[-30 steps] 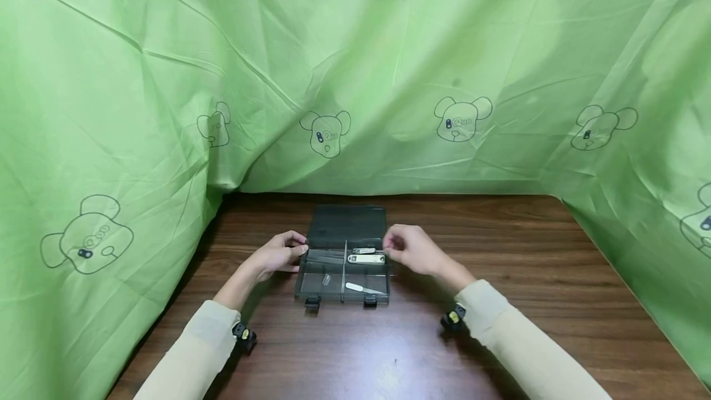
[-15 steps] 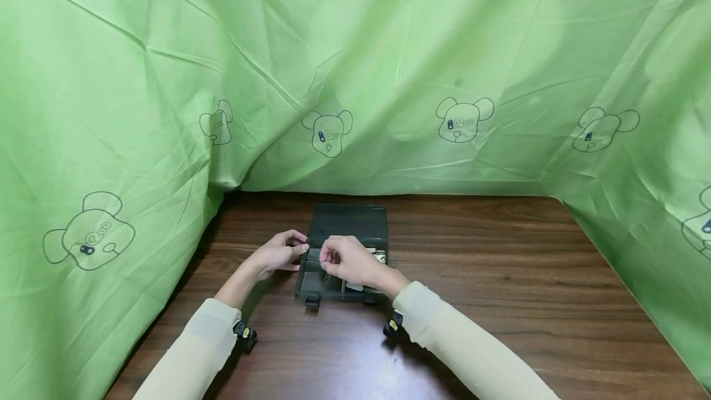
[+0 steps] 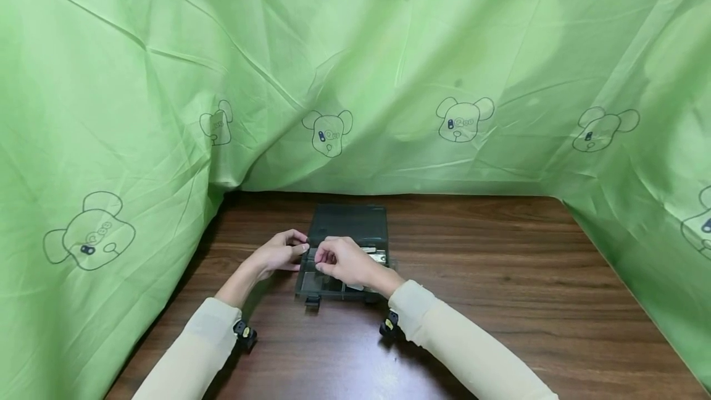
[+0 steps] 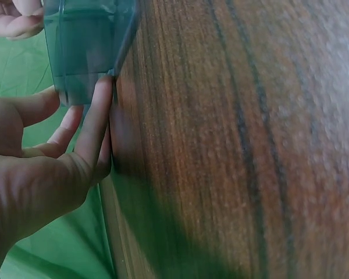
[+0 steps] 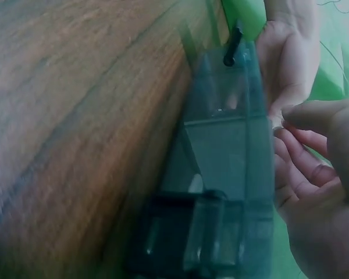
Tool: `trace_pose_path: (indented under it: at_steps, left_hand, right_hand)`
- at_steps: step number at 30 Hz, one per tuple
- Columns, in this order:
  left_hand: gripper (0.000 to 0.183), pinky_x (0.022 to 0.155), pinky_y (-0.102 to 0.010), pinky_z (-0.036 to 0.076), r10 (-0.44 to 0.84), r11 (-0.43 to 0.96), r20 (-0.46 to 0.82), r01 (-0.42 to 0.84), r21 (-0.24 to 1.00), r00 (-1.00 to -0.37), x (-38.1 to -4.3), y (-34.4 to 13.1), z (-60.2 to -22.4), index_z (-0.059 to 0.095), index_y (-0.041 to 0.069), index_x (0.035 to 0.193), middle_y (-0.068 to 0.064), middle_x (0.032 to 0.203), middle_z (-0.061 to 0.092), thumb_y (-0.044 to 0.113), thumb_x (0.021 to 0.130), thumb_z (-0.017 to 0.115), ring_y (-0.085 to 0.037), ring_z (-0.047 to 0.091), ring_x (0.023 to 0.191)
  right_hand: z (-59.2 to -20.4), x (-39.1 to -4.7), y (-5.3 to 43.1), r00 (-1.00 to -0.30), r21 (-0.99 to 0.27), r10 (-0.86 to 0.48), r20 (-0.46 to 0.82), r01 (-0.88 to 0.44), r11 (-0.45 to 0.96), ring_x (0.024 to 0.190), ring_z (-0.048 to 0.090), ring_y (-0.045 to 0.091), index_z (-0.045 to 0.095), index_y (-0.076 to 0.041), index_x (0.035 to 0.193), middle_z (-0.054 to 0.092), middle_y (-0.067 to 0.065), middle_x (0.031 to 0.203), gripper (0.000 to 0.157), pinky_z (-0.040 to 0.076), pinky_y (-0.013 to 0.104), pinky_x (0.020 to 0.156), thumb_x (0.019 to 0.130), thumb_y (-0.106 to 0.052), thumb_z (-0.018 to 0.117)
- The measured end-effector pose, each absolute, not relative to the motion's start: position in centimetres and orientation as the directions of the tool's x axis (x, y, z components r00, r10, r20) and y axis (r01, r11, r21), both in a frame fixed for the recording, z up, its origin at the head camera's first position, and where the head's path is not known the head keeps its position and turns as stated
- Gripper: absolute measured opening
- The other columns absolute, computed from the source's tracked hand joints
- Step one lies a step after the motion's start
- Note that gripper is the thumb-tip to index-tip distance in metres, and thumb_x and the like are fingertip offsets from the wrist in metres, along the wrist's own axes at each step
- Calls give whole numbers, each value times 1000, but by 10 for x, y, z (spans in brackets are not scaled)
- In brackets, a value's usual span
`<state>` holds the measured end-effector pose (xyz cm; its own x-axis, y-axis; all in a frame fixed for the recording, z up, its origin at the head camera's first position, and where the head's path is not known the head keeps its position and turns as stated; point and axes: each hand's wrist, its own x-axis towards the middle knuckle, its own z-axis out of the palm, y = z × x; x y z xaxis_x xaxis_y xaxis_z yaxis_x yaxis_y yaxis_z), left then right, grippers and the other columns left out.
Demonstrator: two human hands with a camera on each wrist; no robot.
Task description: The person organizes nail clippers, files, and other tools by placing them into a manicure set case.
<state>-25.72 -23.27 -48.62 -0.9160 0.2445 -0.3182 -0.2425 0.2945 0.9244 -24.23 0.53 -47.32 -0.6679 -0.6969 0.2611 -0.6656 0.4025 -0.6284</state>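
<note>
A smoky, see-through compartment box [image 3: 347, 221] lies on the table, its lid laid back. My left hand [image 3: 276, 254] holds its left side; in the left wrist view, fingertips [image 4: 102, 87] touch the box's wall. Over the left compartments is my right hand [image 3: 347, 261], its thumb and forefinger brought together. Whether something small is between them cannot be made out, in the right wrist view either. White nail clippers [image 3: 379, 258] lie in the back right compartment, partly covered by the right hand. A white-handled file [image 3: 355, 287] shows partly in the front right one.
The dark wood table [image 3: 500, 276] extends around the box. Green cloth [image 3: 389, 66] printed with bear heads hangs behind and on both sides. A black latch [image 3: 312, 302] sticks out at the box's front. Each sleeve cuff carries a small black camera.
My right hand has moved left from the box's right edge to above its left compartments, then slightly further left. My left hand has stayed at the box's left side.
</note>
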Motion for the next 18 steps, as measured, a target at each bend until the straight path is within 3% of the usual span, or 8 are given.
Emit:
trace_pose_path:
  at_steps: [5,12,18]
  left_hand:
    - [37,81,-39,64,244,299,-320,-243,923,-916,-257,-233,-484,50,-6,139,-21,127,50,13,108,61,-27,60,103]
    - [38,80,-38,64,195,282,-312,-252,926,-930,-250,-237,-486,51,-6,138,-21,129,53,14,108,63,-27,62,103]
    - [34,82,-42,65,151,313,-235,-179,933,-960,-245,-234,-479,53,-6,134,-22,123,60,13,107,64,-31,68,106]
  right_hand:
    - [-464,-245,19,-658,-602,-697,286,-689,404,85,62,3,74,-15,101,66,-8,95,0,56,19,75,101,-15,74]
    - [-446,-243,56,-663,-636,-687,296,-674,376,91,65,10,74,-6,110,69,-3,100,13,61,34,77,100,-14,75]
    - [-433,-245,102,-689,-638,-656,309,-661,394,101,69,24,70,-7,124,72,6,112,30,60,44,87,99,-21,77]
